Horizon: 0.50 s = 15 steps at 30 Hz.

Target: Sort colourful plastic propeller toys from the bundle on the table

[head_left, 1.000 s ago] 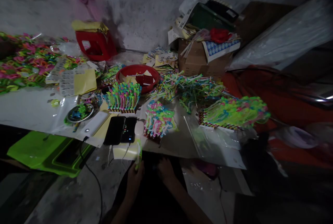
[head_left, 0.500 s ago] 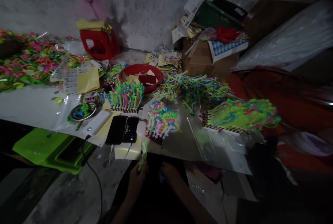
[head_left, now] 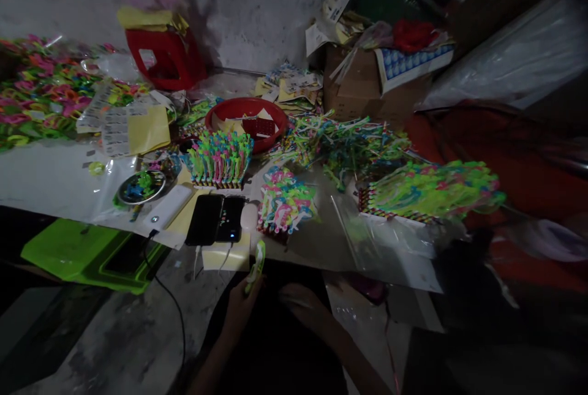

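My left hand [head_left: 241, 306] is low at the frame's bottom, gripping a small green and white plastic toy [head_left: 256, 265] that sticks up from its fingers. My right hand [head_left: 305, 308] rests just to the right of it in deep shadow; whether it holds anything cannot be made out. Just beyond the hands lie two dark phones [head_left: 215, 219] on yellow paper and a small bundle of neon plastic toys [head_left: 283, 200]. A rack of upright neon toys [head_left: 220, 160] stands further back.
A red bowl [head_left: 229, 114] sits mid-table, with loose neon toys [head_left: 342, 144] and a packed stack [head_left: 429, 190] to the right. A metal dish [head_left: 140, 187], white power bank [head_left: 168, 208], red stool [head_left: 163, 58], cardboard box [head_left: 362, 92] and green tray [head_left: 87, 254] surround them.
The view has shifted slightly down and right. My left hand with the toy has risen a little; my right hand has moved slightly rightward and stays beside it.
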### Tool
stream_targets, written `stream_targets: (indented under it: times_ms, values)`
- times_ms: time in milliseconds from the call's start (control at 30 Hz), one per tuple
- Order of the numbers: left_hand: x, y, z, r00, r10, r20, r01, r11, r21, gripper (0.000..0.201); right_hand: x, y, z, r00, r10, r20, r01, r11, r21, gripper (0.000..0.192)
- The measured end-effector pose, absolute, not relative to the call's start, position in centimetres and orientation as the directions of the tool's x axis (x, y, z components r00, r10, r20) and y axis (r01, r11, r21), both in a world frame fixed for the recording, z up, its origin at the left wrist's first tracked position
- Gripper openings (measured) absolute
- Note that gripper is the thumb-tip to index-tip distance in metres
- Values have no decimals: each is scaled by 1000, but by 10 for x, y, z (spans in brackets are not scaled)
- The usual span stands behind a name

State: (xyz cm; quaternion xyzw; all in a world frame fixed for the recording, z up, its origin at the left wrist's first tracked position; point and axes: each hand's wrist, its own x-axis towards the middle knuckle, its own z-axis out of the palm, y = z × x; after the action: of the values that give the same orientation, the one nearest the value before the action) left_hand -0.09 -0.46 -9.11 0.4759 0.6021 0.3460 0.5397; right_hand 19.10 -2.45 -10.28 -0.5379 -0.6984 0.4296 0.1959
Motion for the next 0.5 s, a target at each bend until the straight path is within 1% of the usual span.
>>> stream_targets:
  times_ms: [33, 67, 133, 233, 300, 333, 400, 467, 500]
  values:
    - [0, -5, -86, 79, 946, -315, 190, 296, 936, 41, 191, -28, -90, -294, 934, -204, 469, -44, -882, 21]
    - [2, -6, -80, 116, 941, -318, 165, 297, 941, 39, 190, -31, -76, -245, 942, -228, 398, -117, -910, 22]
    - [8, -8, -70, 156, 920, -360, 76, 352, 933, 39, 186, -33, -53, -177, 942, -284, 332, -214, -918, 23]
    - [17, -9, -55, 194, 861, -470, -92, 493, 865, 41, 182, -30, -32, -117, 936, -332, 308, -283, -908, 24]
    - [20, -7, -43, 215, 849, -484, -160, 519, 840, 41, 184, -24, -25, -74, 945, -318, 325, -278, -904, 24]
    - [21, -5, -37, 207, 857, -472, -161, 505, 848, 40, 186, -21, -23, -50, 954, -294, 345, -260, -902, 25]
    - [20, 2, -26, 189, 892, -410, -75, 430, 900, 36, 191, -13, -18, -10, 973, -231, 395, -209, -895, 26]
    - [18, 8, -19, 188, 936, -298, 133, 276, 952, 31, 195, -6, -14, -10, 984, -177, 413, -157, -897, 25]
    - [18, 12, -18, 201, 952, -232, 255, 178, 950, 29, 196, -4, -13, -17, 989, -146, 397, -127, -909, 25]
